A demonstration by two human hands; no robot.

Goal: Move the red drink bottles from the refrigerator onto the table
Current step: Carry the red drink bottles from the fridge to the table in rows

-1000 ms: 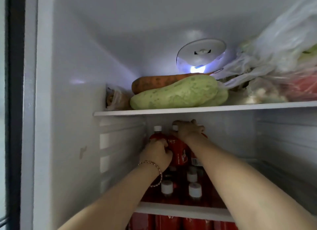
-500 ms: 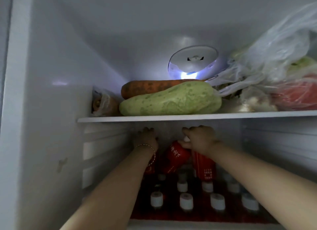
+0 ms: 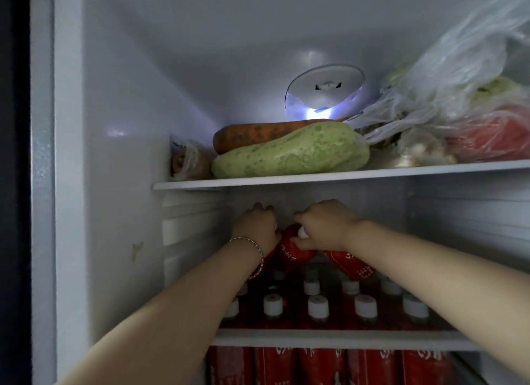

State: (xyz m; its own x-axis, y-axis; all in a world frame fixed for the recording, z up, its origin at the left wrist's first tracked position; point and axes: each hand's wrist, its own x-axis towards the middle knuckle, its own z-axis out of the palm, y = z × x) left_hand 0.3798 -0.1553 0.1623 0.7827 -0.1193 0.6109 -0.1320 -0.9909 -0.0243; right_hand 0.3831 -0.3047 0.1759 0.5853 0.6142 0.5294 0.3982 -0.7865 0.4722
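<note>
While both arms are reaching into the refrigerator [image 3: 120, 126], the head view is showing the hands side by side just under the upper shelf [image 3: 315, 178]. The right hand [image 3: 324, 227] is grasping a tilted red bottle [image 3: 292, 252] at its neck, with the white cap peeking out between thumb and fingers. A second red bottle [image 3: 350, 265] is leaning the other way beneath the right wrist, its top hidden under that hand, so I cannot tell whether the hand is gripping it too. The left hand [image 3: 256, 229], with a thin bracelet [image 3: 258, 250] circling its wrist, is curling its fingers downward beside the tilted bottle. A sliver of red is showing under the wrist, but whether this hand is grasping anything cannot be told.

Below the hands, the standing red bottles [image 3: 318, 307] are lining the middle shelf [image 3: 329, 338] in rows, white caps up. More red bottles [image 3: 318, 364] are filling the level underneath.

On the upper shelf a pale green squash [image 3: 289, 152] is lying in front of a carrot [image 3: 258, 135], touching it, with plastic bags [image 3: 459, 83] of produce piling up to the right. A round light [image 3: 324, 98] is glowing on the back wall.
</note>
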